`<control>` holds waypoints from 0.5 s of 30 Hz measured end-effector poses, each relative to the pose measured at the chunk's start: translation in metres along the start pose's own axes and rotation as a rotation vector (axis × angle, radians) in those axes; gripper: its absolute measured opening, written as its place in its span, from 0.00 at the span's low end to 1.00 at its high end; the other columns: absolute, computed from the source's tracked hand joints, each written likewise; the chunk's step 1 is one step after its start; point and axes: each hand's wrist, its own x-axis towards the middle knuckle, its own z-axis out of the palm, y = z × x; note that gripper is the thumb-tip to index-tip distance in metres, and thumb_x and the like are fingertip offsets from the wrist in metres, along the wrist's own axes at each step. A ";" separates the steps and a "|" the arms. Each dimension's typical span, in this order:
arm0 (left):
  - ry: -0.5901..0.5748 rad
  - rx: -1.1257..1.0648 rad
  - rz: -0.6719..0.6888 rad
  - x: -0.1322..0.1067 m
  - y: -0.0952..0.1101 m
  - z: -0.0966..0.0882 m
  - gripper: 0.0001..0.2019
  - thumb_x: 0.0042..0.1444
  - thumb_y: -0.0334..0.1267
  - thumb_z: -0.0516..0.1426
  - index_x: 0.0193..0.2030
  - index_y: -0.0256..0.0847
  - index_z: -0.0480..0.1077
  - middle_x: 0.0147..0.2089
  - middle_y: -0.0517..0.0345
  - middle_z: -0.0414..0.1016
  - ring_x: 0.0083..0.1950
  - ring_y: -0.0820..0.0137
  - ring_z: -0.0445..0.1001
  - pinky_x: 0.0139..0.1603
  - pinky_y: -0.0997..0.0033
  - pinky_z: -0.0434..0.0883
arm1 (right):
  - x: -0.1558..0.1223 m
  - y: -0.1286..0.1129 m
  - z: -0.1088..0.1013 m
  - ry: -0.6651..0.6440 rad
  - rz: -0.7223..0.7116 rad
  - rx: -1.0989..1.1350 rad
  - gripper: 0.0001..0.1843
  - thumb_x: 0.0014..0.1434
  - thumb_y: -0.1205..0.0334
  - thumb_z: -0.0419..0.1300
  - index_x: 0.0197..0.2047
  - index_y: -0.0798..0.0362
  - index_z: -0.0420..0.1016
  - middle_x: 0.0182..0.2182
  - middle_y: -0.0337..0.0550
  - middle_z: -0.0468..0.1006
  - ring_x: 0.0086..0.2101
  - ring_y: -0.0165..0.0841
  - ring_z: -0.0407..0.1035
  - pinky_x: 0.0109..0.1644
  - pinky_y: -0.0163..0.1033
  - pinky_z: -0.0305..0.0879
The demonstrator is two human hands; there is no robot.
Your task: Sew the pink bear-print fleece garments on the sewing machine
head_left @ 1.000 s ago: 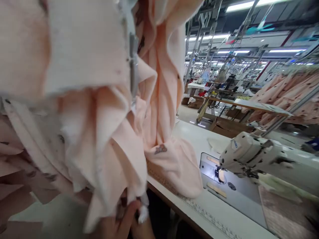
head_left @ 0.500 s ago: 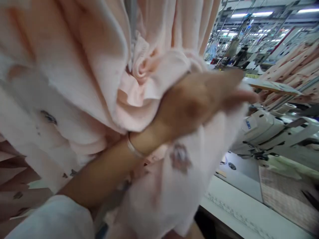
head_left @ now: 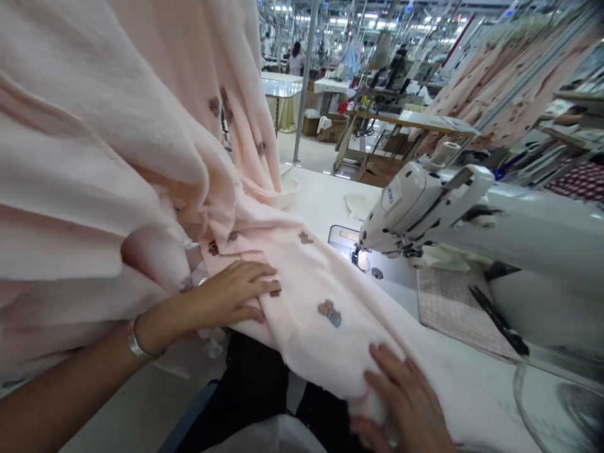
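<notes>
A length of soft pink fabric (head_left: 302, 277) printed with small brown and grey bears lies over the near edge of the sewing table (head_left: 316, 189). On its left part my left hand (head_left: 236, 292) rests palm down, fingers stretched out, a silver bangle on the wrist. My right hand (head_left: 406, 396) is at the fabric's near right end, fingers on top and thumb on the near side, with the cloth between them; it is slightly blurred. To the right of the cloth stands a white sewing machine (head_left: 401, 195), its lit needle area apart from both hands.
Large folds of the same pink cloth (head_left: 85, 145) hang at the left. Black scissors (head_left: 500, 321) lie on a checked cloth (head_left: 443, 296) beside the machine. More pink pieces (head_left: 495, 82) hang at the back right. A person (head_left: 296, 60) is far off among workstations.
My left hand has moved down from the hanging cloth onto the fabric on the table. The fabric is now spread flatter, and my right hand has come into view.
</notes>
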 end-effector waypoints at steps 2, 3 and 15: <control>-0.037 -0.044 -0.072 0.000 0.000 0.001 0.22 0.58 0.42 0.58 0.59 0.46 0.63 0.53 0.50 0.66 0.54 0.62 0.65 0.53 0.61 0.64 | 0.002 0.009 -0.002 -0.033 -0.030 0.063 0.20 0.57 0.57 0.60 0.52 0.51 0.65 0.56 0.52 0.66 0.55 0.44 0.61 0.54 0.51 0.63; -0.048 -0.045 -0.105 0.002 0.000 -0.001 0.20 0.58 0.38 0.57 0.58 0.47 0.64 0.50 0.51 0.67 0.51 0.63 0.66 0.52 0.62 0.65 | 0.002 0.018 -0.006 -0.022 -0.023 0.089 0.18 0.58 0.59 0.59 0.51 0.50 0.67 0.54 0.50 0.67 0.54 0.42 0.63 0.52 0.48 0.65; 0.282 -0.139 -0.275 0.114 -0.007 -0.033 0.12 0.59 0.29 0.47 0.47 0.36 0.67 0.35 0.61 0.74 0.36 0.72 0.72 0.39 0.75 0.67 | 0.027 0.064 -0.047 0.005 0.749 0.165 0.17 0.63 0.50 0.48 0.46 0.49 0.70 0.36 0.45 0.79 0.34 0.34 0.74 0.34 0.34 0.68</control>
